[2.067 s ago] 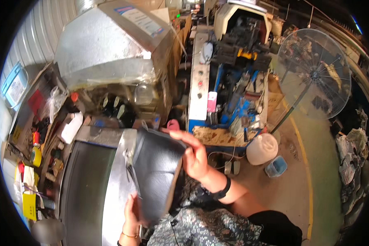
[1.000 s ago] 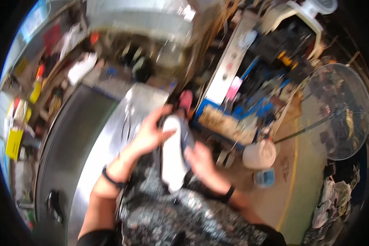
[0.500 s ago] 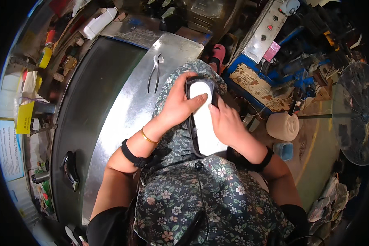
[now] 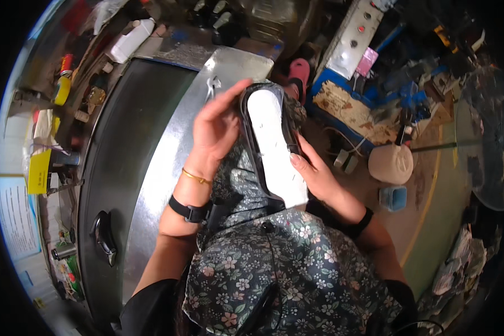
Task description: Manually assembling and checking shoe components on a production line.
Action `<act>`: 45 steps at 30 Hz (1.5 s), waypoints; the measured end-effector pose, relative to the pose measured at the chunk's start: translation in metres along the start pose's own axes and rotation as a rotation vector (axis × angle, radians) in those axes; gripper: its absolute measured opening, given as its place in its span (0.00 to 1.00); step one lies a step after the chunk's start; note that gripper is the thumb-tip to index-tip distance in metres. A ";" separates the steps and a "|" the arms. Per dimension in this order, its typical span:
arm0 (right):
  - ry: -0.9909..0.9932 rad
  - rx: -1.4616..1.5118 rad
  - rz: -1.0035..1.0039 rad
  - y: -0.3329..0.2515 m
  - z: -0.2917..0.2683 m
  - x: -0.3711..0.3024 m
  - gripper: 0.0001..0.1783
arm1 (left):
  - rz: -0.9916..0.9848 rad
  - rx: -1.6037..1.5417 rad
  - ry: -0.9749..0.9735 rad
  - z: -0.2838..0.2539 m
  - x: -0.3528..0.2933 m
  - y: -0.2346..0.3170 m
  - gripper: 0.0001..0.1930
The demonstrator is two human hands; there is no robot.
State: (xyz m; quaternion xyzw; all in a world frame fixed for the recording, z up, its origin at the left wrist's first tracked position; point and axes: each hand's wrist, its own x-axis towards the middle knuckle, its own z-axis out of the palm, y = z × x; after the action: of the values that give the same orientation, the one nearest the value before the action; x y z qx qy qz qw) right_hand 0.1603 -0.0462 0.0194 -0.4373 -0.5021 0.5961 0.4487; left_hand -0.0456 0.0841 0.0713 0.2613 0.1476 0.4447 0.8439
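Observation:
I hold a long white shoe sole with a dark upper around it (image 4: 274,145) upright against my lap, its toe pointing away from me. My left hand (image 4: 217,126) grips its left edge near the toe, fingers curled over the dark rim. On its right edge, lower down, my right hand (image 4: 317,176) presses with the fingers flat along the side. My flowered garment (image 4: 285,263) fills the lower middle of the view. A black strap sits on each wrist, and a thin gold bangle on the left.
A curved sheet-metal workbench (image 4: 168,140) runs along my left, with pliers (image 4: 211,87) lying on it. Bottles and cans crowd the left shelf (image 4: 67,73). A white jug (image 4: 391,163), a blue tub (image 4: 393,197) and a fan (image 4: 484,129) stand on the floor at right.
Two seconds ago I held up a dark metal sheet. Since then my view has tipped down, and the white-soled shoe is now gripped by both hands over my lap.

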 end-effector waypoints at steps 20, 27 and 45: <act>0.282 -0.327 -0.209 0.016 0.093 0.004 0.41 | -0.014 1.795 0.446 0.018 -0.118 -0.038 0.33; 0.161 -0.285 -0.203 0.018 0.067 0.005 0.43 | 0.329 0.668 0.548 -0.027 -0.084 -0.057 0.26; -0.161 -0.100 -0.397 -0.052 0.023 0.118 0.15 | 0.022 0.658 0.022 0.001 -0.031 0.013 0.27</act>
State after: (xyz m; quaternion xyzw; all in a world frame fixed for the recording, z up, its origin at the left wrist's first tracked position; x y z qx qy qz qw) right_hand 0.1176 0.0686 0.0653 -0.3026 -0.6415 0.5035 0.4934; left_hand -0.0707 0.0644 0.0800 0.5166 0.2899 0.3850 0.7077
